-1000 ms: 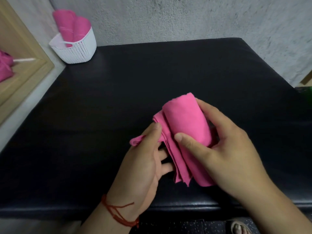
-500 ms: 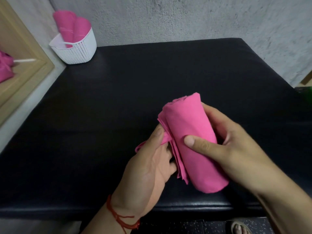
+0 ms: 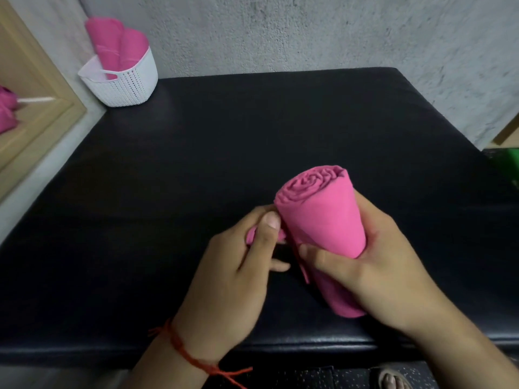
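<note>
The rolled pink cloth (image 3: 323, 228) is a fat, tight cylinder of soft, matte fabric. It is held above the near half of the counter (image 3: 224, 164), tilted so that its far end rises toward the camera. That end shows the layers wound in a spiral, with slightly ruffled edges like a rosette. The outer wrap is smooth apart from a few shallow creases. Whether the lower end touches the counter cannot be told.

The right grip (image 3: 373, 273) is clamped round the middle of the roll, thumb across the front and fingers curled behind. The left grip (image 3: 233, 279) pinches the loose flap (image 3: 251, 235) that trails off the roll's left side, thumb pressed down on it just beside the roll. A red thread bracelet (image 3: 185, 352) circles that wrist.

The counter is black, padded and faintly glossy, with rounded edges. At its far left corner stands a white perforated plastic basket (image 3: 126, 85) holding two upright pink rolls (image 3: 112, 49). Behind it is a rough grey plaster wall (image 3: 309, 32).
</note>
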`<action>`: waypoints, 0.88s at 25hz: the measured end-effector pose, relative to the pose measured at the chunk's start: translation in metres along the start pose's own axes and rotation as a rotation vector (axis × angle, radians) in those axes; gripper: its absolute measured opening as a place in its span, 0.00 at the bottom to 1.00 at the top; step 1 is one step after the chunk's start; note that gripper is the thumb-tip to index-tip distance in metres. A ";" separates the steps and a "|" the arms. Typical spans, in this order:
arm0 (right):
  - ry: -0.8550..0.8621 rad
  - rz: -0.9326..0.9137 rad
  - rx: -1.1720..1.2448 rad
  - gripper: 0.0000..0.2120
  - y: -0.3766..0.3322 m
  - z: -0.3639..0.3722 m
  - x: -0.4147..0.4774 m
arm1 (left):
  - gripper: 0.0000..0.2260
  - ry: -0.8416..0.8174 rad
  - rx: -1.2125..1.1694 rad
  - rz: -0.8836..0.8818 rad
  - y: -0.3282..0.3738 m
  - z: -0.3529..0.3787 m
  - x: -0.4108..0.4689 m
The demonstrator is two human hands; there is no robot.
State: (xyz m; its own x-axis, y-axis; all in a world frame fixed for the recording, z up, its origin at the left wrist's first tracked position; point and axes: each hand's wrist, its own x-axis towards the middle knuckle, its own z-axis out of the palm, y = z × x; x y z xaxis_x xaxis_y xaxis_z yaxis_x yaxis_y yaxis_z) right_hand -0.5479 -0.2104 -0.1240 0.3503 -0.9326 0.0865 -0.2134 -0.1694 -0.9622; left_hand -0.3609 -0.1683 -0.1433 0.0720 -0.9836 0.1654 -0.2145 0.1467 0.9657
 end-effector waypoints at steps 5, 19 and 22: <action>0.102 0.006 -0.120 0.26 -0.002 -0.001 0.000 | 0.12 0.121 0.066 -0.010 -0.001 -0.019 0.008; 0.157 -0.019 -0.644 0.35 -0.015 0.008 -0.006 | 0.17 0.109 -0.515 -0.197 0.020 -0.011 0.006; 0.182 -0.058 -0.752 0.35 -0.015 0.020 -0.008 | 0.23 0.094 -0.367 -0.180 0.017 -0.012 0.005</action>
State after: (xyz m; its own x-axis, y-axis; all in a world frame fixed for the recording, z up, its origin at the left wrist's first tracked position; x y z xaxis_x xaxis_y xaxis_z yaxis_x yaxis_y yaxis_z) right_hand -0.5294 -0.1937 -0.1153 0.2382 -0.9423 0.2352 -0.7839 -0.3295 -0.5263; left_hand -0.3521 -0.1695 -0.1235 0.1688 -0.9856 -0.0110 0.1700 0.0181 0.9853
